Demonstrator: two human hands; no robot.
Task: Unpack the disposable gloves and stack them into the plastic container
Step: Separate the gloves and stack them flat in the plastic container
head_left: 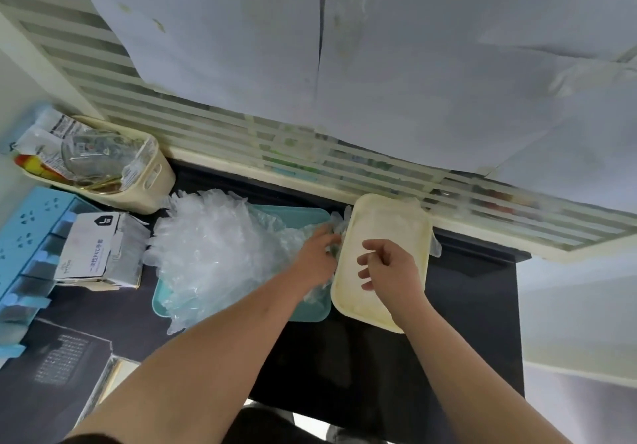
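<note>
A heap of clear gloves (213, 247) lies on a teal tray (306, 217) in the middle of the black bench (472, 292). Touching the tray's right side is the cream container (387, 206), with more gloves lying flat inside and a few glove tips hanging over its rims. The left hand (315, 256) reaches across the heap's right edge, its fingers (329, 233) bent into the gloves beside the container's left rim and gripping some. The right hand (391, 269) hovers over the container, fingers loosely curled and narrow, with nothing visible between them. An opened glove box (91, 249) sits left of the tray, and a cream basket (155, 185) stands behind it.
</note>
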